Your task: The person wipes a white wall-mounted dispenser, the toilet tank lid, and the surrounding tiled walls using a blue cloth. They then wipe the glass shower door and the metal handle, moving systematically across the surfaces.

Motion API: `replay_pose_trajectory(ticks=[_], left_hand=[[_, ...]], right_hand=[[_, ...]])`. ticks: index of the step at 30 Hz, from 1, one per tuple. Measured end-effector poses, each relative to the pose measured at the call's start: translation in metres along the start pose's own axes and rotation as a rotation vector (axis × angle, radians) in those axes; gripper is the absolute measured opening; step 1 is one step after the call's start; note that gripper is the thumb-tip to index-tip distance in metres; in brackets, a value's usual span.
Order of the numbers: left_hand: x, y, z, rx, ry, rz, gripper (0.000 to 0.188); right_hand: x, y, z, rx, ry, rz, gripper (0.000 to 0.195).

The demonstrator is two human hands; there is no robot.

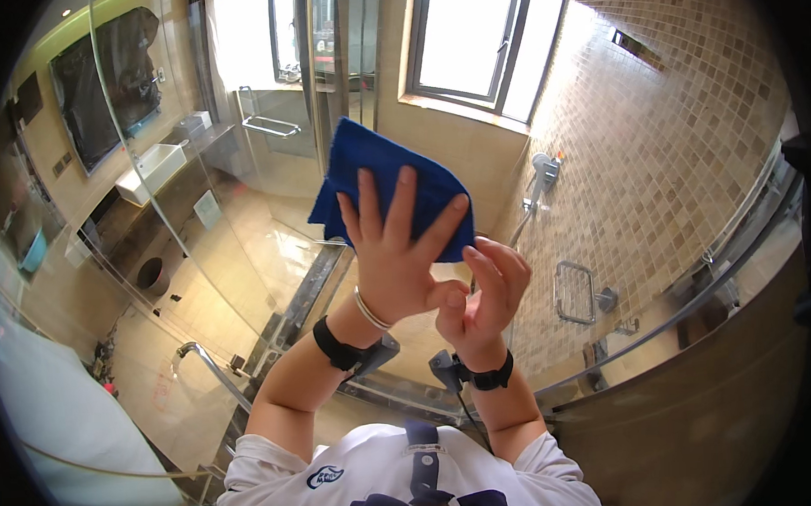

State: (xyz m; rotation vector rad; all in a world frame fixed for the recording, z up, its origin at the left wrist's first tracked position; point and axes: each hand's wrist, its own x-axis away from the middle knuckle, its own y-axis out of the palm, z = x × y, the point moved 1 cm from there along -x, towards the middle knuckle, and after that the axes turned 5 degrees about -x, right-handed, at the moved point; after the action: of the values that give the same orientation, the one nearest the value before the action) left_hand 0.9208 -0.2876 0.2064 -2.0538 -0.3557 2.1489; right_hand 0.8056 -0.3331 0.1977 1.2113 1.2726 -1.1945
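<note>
A blue cloth (pixel 381 152) is spread flat beneath my left hand (pixel 399 253), whose fingers are splayed over it. My right hand (pixel 492 290) is at the cloth's lower right corner, with bent fingers touching or nearly touching its edge; whether they pinch it cannot be told. The two thumbs are close together. A clear glass shower panel (pixel 273 184) stands around this spot; the cloth seems to lie against glass, though the contact is hard to see.
A hand shower (pixel 544 169) and a wire soap basket (pixel 575 293) are on the mosaic wall at right. A metal handle (pixel 214 370) is at lower left. Beyond the glass are a white basin (pixel 151 172), a dark bucket (pixel 153 276) and a metal towel bar (pixel 271 126).
</note>
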Motion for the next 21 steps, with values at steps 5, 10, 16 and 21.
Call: replay_pose_trajectory(ticks=[5, 10, 16, 21], left_hand=[[0.007, -0.001, 0.003, -0.103, 0.269, -0.084, 0.041], [-0.063, -0.025, -0.027, -0.132, 0.144, -0.010, 0.056], [-0.047, -0.012, -0.003, -0.149, 0.001, 0.024, 0.063], [0.015, 0.015, 0.008, -0.180, 0.167, 0.053, 0.045]], right_hand=[[0.011, -0.024, 0.020, 0.124, -0.114, 0.082, 0.039], [0.011, -0.024, 0.020, 0.229, -0.087, -0.017, 0.035], [0.014, -0.022, 0.017, 0.231, -0.091, -0.015, 0.034], [0.015, -0.016, 0.011, 0.192, -0.113, 0.003, 0.034]])
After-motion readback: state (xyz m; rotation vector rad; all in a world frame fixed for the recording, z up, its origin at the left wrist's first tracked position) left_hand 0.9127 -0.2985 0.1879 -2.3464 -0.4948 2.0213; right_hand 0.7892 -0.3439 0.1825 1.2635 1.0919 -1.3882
